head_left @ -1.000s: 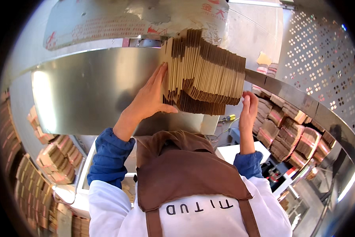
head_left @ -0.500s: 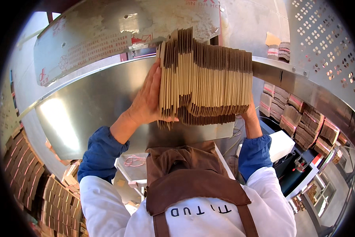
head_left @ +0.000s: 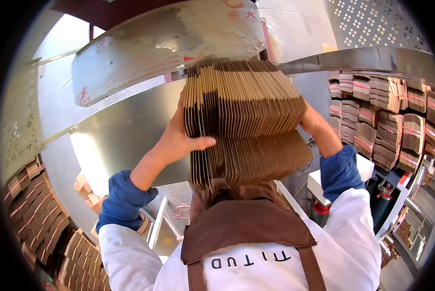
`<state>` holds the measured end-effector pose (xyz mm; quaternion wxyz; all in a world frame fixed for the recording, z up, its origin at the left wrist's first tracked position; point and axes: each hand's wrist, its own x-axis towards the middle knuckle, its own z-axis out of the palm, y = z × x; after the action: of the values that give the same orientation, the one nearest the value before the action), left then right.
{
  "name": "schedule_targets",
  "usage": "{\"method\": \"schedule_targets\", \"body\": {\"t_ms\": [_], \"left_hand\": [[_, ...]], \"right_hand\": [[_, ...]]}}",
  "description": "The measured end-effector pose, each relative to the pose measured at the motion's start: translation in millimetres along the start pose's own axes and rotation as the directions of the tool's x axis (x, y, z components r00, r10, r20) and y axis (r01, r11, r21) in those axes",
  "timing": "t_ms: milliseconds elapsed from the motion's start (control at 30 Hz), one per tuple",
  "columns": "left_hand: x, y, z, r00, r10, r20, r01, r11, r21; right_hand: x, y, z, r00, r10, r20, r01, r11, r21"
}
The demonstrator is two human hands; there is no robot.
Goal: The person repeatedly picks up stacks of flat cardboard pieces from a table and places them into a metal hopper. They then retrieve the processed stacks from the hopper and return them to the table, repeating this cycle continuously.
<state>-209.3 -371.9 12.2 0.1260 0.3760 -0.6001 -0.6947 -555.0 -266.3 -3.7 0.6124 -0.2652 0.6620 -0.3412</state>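
Note:
Between my hands is a thick stack of folded brown cardboard pieces [head_left: 256, 116], standing on edge side by side. My left hand [head_left: 176, 136] presses against its left end, thumb stretched across the near face. At the right end my right hand [head_left: 316, 125] grips the stack, its fingers mostly hidden behind the cardboard. The stack's lower part tilts toward my brown apron [head_left: 246, 228]. A few pieces at the left end sit unevenly against the others. Behind and left of the stack lies a shiny metal table surface [head_left: 130, 121].
Beyond the stack stands a metal panel [head_left: 144, 58] with red print. A curved metal rail [head_left: 363, 59] runs at the far right. Banded cardboard bundles [head_left: 392, 131] are piled right, more bundles [head_left: 38, 213] at left. A white box [head_left: 316, 186] is near my right forearm.
The stack has tipped and come nearer my body, now showing more of its lower flaps. Both hands moved with it, the right hand coming further into view. My view has shifted too.

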Motion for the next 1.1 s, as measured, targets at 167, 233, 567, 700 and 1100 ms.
{"method": "schedule_targets", "body": {"t_ms": [167, 233, 567, 700, 1100], "left_hand": [[-30.3, 14.8, -25.5, 0.962, -0.258, 0.093, 0.27, 0.949, -0.165], [-35.6, -12.3, -24.6, 0.905, -0.407, 0.125, 0.426, 0.868, -0.254], [-35.8, -94.4, -1.5, 0.893, -0.446, 0.064, 0.447, 0.861, -0.244], [-32.8, -91.0, 8.3, 0.868, -0.496, 0.036, 0.487, 0.834, -0.257], [-64.7, -31.1, 5.3, 0.931, -0.08, -0.355, 0.156, 0.969, 0.19]], "right_hand": [[7.4, -25.7, 5.5, 0.965, 0.173, 0.197, -0.15, 0.98, -0.127], [14.8, -18.0, 22.3, 0.938, 0.295, 0.179, -0.236, 0.927, -0.291], [9.8, 44.4, 37.6, 0.922, 0.364, 0.129, -0.267, 0.842, -0.47], [18.1, 61.1, 38.4, 0.935, 0.242, 0.259, -0.075, 0.849, -0.523], [-3.8, -5.4, 44.6, 0.924, -0.293, 0.247, 0.341, 0.923, -0.178]]}}
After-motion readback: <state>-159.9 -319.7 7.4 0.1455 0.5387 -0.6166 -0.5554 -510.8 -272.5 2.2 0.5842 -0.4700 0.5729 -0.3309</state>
